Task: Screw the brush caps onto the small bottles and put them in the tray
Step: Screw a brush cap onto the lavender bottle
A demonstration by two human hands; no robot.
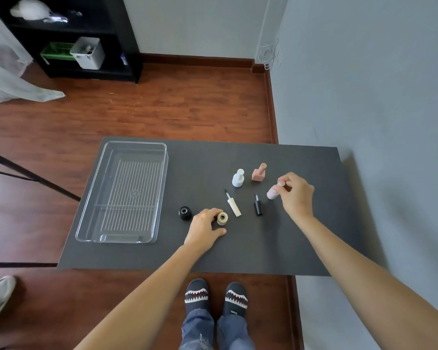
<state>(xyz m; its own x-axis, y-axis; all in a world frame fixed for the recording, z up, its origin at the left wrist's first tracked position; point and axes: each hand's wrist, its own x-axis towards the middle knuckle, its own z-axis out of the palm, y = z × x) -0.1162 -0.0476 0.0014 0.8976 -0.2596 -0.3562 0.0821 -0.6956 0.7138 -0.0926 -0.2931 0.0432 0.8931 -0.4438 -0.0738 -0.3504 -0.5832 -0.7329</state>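
On the dark table (pixel 301 248), my left hand (pixel 204 228) curls round a small beige bottle (pixel 222 218) with an open neck. To its left stands a black bottle (pixel 185 213), uncapped. A cream brush cap (pixel 233 204) and a black brush cap (pixel 257 205) lie flat between my hands. My right hand (pixel 295 193) pinches the top of a pale pink capped bottle (pixel 272 192), tilted. Behind stand a white capped bottle (pixel 238 178) and a salmon square capped bottle (pixel 259 173). The clear plastic tray (pixel 86 210) lies at the table's left with nothing in it.
The table's right edge is close to a grey wall (pixel 377 97). A black shelf unit (pixel 86 46) stands at the far left on the wooden floor. A black stand leg (pixel 33 176) crosses left of the table. My feet (pixel 215 296) are below the front edge.
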